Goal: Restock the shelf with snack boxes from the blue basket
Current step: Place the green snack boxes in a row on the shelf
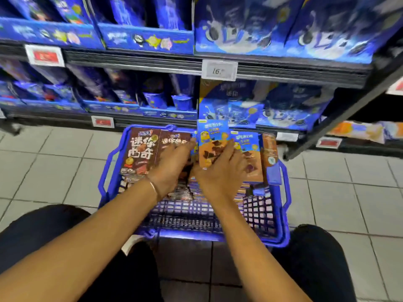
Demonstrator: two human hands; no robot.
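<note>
Down at centre frame, the blue basket [283, 214] sits on the tiled floor [54, 166] right against the foot of the shelf [283, 71], between the person's knees. That reads as deliberate: stock within reach of both hands, with a short lift to the lower shelf levels.

Right hand [220, 171]: fingers curled round the lower part of an orange-and-blue snack box [212, 136], thumb side hidden. The box stands upright and rides higher than its neighbours, top edge overlapping the shelf's bottom lip in the picture. Judged as a box being drawn out of the row. Grip looks closed on it, though motion blur softens the fingertips.

Left hand [172, 164]: palm down, fingers extended and only slightly spread, resting flat on the brown boxes [141, 149] at centre left of the basket. It grasps nothing that I can make out. Likely steadying the packed row so the neighbours do not lift with the box coming out. A thin bangle shows at the wrist.

Remaining stock: brown boxes on the left side of the basket, more orange-and-blue ones [250, 158] just right of the raised one, all packed toward the far end. The near end shows bare mesh.

Shelf levels across the upper frame hold blue cartons, with price tags [219, 70] on the rails. Which slot the raised box suits cannot be told from the blur.
</note>
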